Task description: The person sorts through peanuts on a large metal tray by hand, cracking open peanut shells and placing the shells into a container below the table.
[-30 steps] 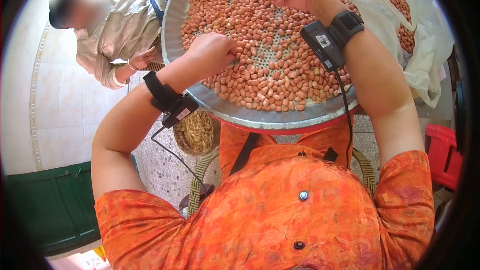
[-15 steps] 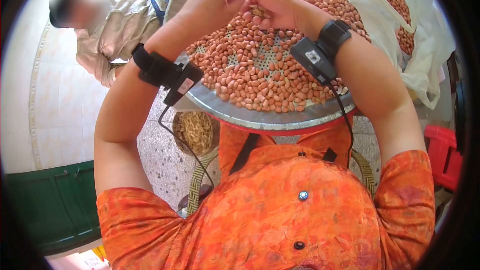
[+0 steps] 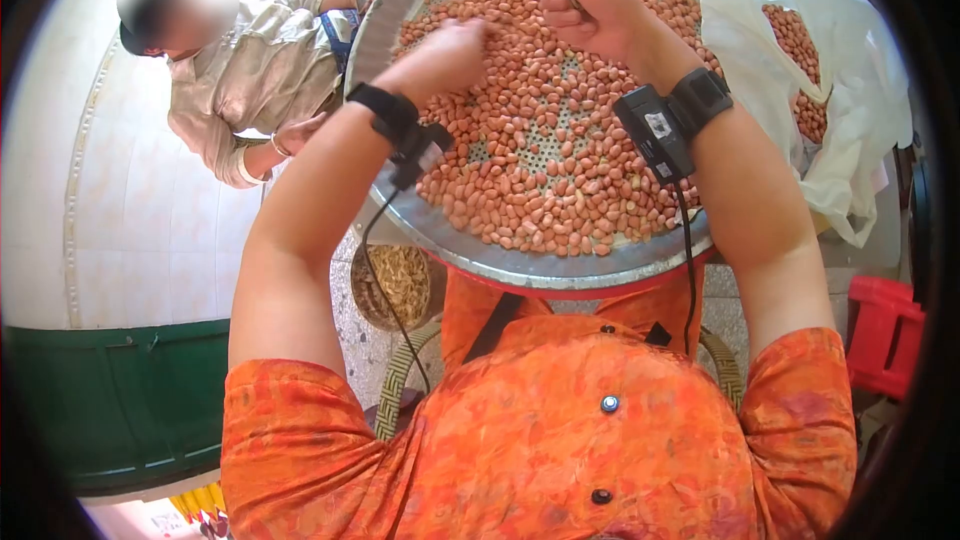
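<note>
Shelled peanuts (image 3: 520, 210) with reddish skins cover much of a large round metal tray (image 3: 600, 280) with a perforated bottom. Over the tray's left side is my left hand (image 3: 450, 58), low above the peanuts, its fingers smeared by motion. My right hand (image 3: 598, 15) hovers over the upper right of the tray, fingers curled into a fist. Whatever it may hold is hidden inside the fingers. Each wrist carries a black strapped device with a cable.
An open white plastic bag (image 3: 740, 30) of peanuts stands right of the tray. A basket (image 3: 362, 290) of dry shells sits on the floor, lower left. A seated person (image 3: 255, 70) is at the left. A red plastic container (image 3: 885, 335) is at far right.
My hands were together over the tray with peanuts and shell bits between them. Now they are apart: the left has dropped lower, the right has moved right and curled closed.
</note>
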The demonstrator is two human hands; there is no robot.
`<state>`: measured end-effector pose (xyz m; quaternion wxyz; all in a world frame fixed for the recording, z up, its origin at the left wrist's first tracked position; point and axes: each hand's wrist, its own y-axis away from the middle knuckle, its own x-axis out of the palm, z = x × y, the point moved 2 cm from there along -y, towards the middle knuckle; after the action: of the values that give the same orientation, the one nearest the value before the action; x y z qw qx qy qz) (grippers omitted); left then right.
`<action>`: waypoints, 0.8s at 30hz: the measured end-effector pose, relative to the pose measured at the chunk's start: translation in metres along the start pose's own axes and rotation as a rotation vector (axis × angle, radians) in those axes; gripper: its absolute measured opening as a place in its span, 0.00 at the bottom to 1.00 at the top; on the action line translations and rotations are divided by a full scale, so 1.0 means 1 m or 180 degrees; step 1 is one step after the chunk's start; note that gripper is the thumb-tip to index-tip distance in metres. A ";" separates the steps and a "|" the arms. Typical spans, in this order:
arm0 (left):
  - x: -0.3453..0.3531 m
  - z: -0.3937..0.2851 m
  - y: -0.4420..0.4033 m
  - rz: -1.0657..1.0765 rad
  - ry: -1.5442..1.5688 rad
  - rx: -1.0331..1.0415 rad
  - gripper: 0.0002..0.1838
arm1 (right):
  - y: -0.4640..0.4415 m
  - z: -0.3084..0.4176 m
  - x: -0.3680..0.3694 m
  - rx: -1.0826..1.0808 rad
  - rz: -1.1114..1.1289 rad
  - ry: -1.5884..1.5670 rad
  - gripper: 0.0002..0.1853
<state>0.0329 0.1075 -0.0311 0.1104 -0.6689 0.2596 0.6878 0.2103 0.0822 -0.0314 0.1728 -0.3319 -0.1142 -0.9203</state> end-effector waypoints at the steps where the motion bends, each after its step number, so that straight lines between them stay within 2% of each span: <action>1: -0.004 -0.029 0.013 0.0249 0.0436 -0.0200 0.32 | -0.001 0.002 -0.001 -0.0035 0.0038 -0.0058 0.13; 2: 0.001 -0.046 0.023 0.0057 -0.0045 0.0186 0.32 | 0.000 0.003 0.000 -0.0037 0.0050 -0.0047 0.13; 3: 0.005 -0.059 0.035 0.0174 -0.0086 0.0569 0.32 | 0.003 0.004 0.000 -0.0062 -0.0044 -0.0033 0.13; 4: 0.012 -0.069 0.048 0.0018 -0.0131 0.1216 0.33 | 0.005 0.005 0.000 -0.0087 -0.0139 -0.0019 0.13; 6: 0.005 -0.089 0.086 0.0257 0.0328 0.1486 0.30 | 0.005 0.005 0.001 -0.0064 -0.0179 -0.0012 0.13; 7: 0.004 -0.091 0.098 0.0302 0.0320 0.1754 0.26 | 0.005 0.004 0.000 -0.0045 -0.0226 -0.0008 0.13; 8: 0.002 -0.089 0.107 0.0300 0.0321 0.1749 0.26 | 0.005 0.003 -0.001 -0.0042 -0.0221 -0.0007 0.13; 10: -0.003 -0.083 0.124 0.0801 0.0847 0.2056 0.19 | 0.003 -0.001 -0.001 0.0030 -0.0155 0.0060 0.13; 11: -0.008 -0.076 0.127 0.0802 0.0852 0.2046 0.19 | 0.002 -0.003 -0.001 0.0039 -0.0150 0.0058 0.13; 13: -0.015 -0.057 0.127 0.1394 0.1246 0.1714 0.12 | 0.003 -0.009 0.003 0.0134 -0.0255 0.0127 0.12; 15: -0.016 -0.029 0.120 0.1381 0.0874 0.1324 0.05 | 0.003 -0.012 0.008 0.0169 -0.0326 0.0281 0.12; 16: -0.018 -0.017 0.114 0.1374 0.0352 0.1134 0.05 | 0.003 -0.013 0.008 0.0197 -0.0400 0.0435 0.12; 17: -0.017 -0.005 0.109 0.1011 -0.0137 0.0731 0.05 | 0.002 -0.014 0.007 0.0199 -0.0401 0.0434 0.12; 18: -0.012 0.013 0.097 0.0697 -0.0376 0.0624 0.06 | 0.001 -0.017 0.004 0.0250 -0.0331 0.0449 0.12; 19: -0.012 0.021 0.086 0.0404 -0.0155 0.0299 0.07 | 0.000 -0.018 0.004 0.0300 -0.0262 0.0463 0.11; 20: -0.014 0.029 0.077 -0.0045 0.0154 0.0420 0.07 | 0.000 -0.018 0.003 0.0301 -0.0263 0.0465 0.11; 24: -0.019 0.029 0.043 -0.0365 -0.0050 0.0273 0.07 | 0.002 -0.020 0.002 0.0383 -0.0163 0.0662 0.11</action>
<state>-0.0119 0.0897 -0.0049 0.1802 -0.6719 0.2491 0.6738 0.1979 0.0734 -0.0450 0.1798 -0.2208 -0.1591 -0.9453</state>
